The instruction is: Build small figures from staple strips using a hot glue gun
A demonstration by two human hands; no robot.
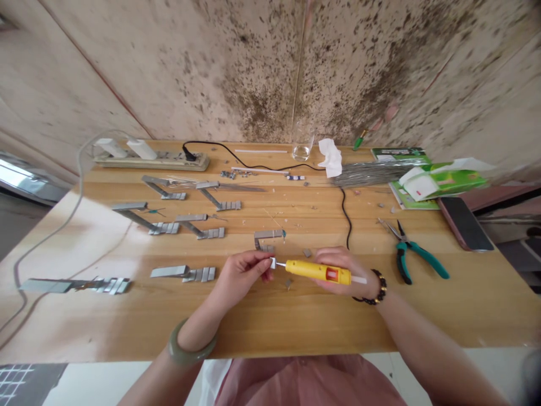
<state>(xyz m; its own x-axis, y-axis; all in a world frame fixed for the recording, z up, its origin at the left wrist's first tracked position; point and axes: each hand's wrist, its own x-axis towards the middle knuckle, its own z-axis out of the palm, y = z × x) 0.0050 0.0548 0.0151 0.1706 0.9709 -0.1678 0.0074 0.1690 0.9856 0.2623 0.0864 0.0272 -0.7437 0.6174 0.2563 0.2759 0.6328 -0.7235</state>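
Note:
My left hand (245, 275) pinches a small whitish square piece (273, 263) between thumb and fingers. My right hand (341, 258) is wrapped round a yellow hot glue gun (306, 269), with a white glue stick (359, 279) jutting from its back end. The gun's thin nozzle points left and meets the edge of the piece, or nearly so; contact is hard to tell. Just beyond my left fingertips lies a bent grey strip form (270, 234), its lower part partly hidden by the hand. Small grey scraps (288, 283) lie under the gun.
Several grey folded strip forms (200, 217) lie on the left of the wooden table (296, 332). A power strip (160, 162), a glass (301, 149) and a wire bundle (376, 173) are along the back. Teal-handled pliers (416, 254) and a phone (467, 224) lie right.

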